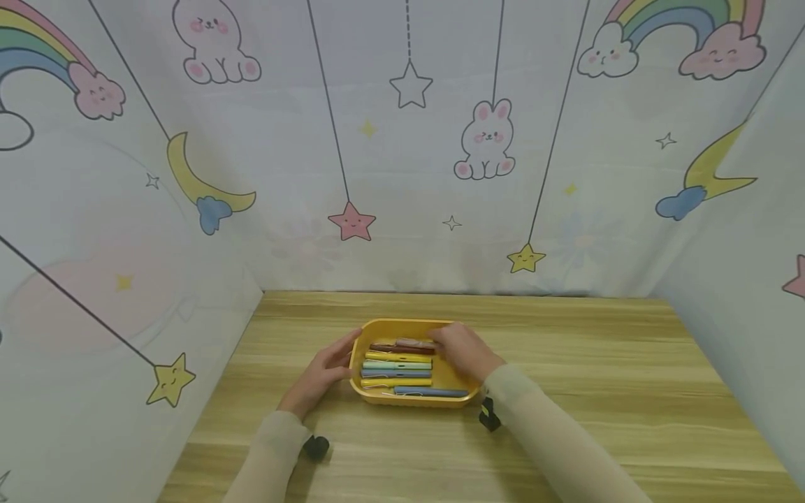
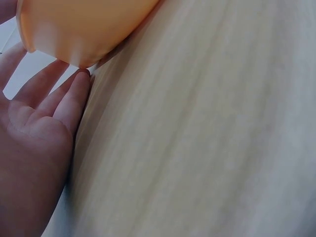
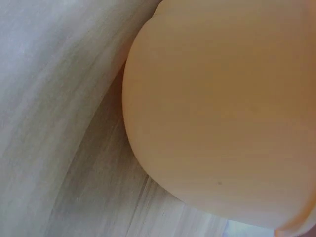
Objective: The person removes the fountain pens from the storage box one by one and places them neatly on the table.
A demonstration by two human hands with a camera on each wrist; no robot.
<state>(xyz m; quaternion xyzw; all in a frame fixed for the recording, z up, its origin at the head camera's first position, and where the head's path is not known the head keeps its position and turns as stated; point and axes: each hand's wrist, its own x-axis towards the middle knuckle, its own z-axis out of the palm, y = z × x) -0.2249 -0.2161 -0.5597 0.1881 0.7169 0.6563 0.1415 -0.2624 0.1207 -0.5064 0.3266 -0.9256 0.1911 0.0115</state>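
wood-grain table (image 1: 629,391) | cartoon-print white walls (image 1: 402,161) | left hand (image 1: 318,375) unclenched, touching yellow tray (image 1: 451,378) | right hand (image 1: 467,349) inside, cannot tell grip

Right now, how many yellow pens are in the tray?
2. The far yellow pen is between the brown pen and mint pen; the near yellow pen is between two blue pens. The right hand may hide more.
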